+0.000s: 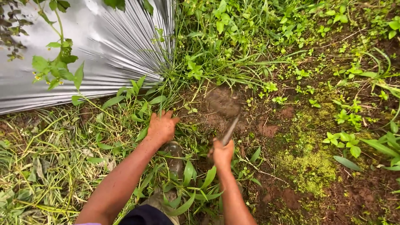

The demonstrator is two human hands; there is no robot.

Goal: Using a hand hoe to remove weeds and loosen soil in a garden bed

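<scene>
Left hand: the left hand (161, 127) lies palm down on the weeds (137, 108) at about 9 o'clock from the hoe blade, fingers slightly spread and pressed into the leaves; whether they pinch any stem cannot be told.
Right hand: the right hand (222, 154) is wrapped around the lower end of the handle (229, 132), fingers curled tight together about it.
Hoe: the hand hoe (225, 109) points toward 12 o'clock from the right hand; its blade (223, 102) is blurred and caked with soil, just over the bare earth.
Soil: a patch of dark turned soil (266, 129) lies under and at 3 o'clock of the blade, with moss (310, 166) further toward 4 o'clock.
Sheet: a pleated silver plastic sheet (104, 46) covers the ground at 10 to 11 o'clock, its edge meeting the grass.
Foot: a muddy boot (174, 160) stands between the two forearms, at 6 o'clock of the left hand, partly under long leaves.
</scene>
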